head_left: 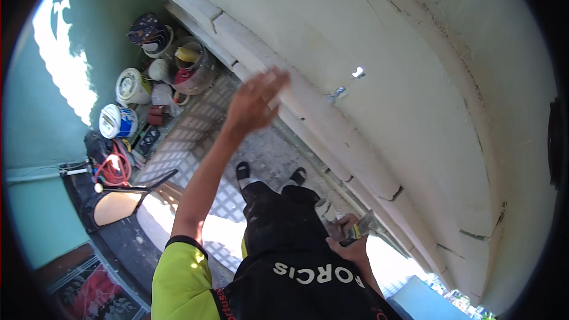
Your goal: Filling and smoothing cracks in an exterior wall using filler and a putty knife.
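Cracked white wall (415, 83) — left hand (252, 104) spread, empty; right hand (349, 240) gripping a scraper (363, 228).

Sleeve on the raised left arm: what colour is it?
Bright yellow-green sleeve, with a dark cuff; head view, below the left hand.

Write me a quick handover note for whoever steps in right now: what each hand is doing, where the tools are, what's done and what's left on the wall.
Left hand: raised, open, fingers spread against the cream wall, holding nothing.
Right hand: low by the hip, gripping a putty knife close to the wall's lower part.
Supplies: buckets and tubs stand in the far corner on the tiled floor, with a red coiled cable beside them.
Done: cannot tell.
Left: cracks still show open along the lower mouldings, and a small hole higher up.
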Tool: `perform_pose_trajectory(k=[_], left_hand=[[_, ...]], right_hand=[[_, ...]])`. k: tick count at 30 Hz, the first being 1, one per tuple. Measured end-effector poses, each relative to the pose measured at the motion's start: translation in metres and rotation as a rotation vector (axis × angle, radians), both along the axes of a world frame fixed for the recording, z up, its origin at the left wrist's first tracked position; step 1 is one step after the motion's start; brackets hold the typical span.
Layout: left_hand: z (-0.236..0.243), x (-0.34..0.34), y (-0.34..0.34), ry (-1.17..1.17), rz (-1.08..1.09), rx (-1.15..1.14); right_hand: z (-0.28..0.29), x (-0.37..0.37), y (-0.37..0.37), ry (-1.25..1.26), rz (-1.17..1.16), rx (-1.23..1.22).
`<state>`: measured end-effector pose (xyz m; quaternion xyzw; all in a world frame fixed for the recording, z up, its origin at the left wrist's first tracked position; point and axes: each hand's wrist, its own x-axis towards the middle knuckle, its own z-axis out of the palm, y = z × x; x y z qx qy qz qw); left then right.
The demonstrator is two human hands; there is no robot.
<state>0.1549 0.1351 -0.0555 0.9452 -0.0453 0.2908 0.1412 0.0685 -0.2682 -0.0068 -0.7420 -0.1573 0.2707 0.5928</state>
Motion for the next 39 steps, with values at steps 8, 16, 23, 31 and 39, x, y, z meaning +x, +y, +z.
perform_pose_trajectory(k=[8, 16, 23, 31, 39], left_hand=[[0.024, 0.017, 0.049, -0.056, 0.271, -0.251], [0.013, 0.034, 0.111, 0.032, -0.318, 0.235], [0.017, 0.038, 0.204, -0.219, 0.466, -0.012], [0.016, 0.025, 0.103, -0.028, 0.061, 0.123], [0.039, 0.025, 0.037, -0.134, 0.219, -0.05]], right_hand=[[-0.002, -0.035, 0.029, -0.03, -0.226, 0.033], [-0.003, -0.056, 0.062, -0.054, -0.341, 0.08], [-0.011, -0.077, 0.066, -0.106, -0.472, 0.08], [-0.009, -0.089, 0.073, -0.164, -0.556, 0.034], [0.013, -0.118, 0.06, -0.114, -0.69, -0.059]])
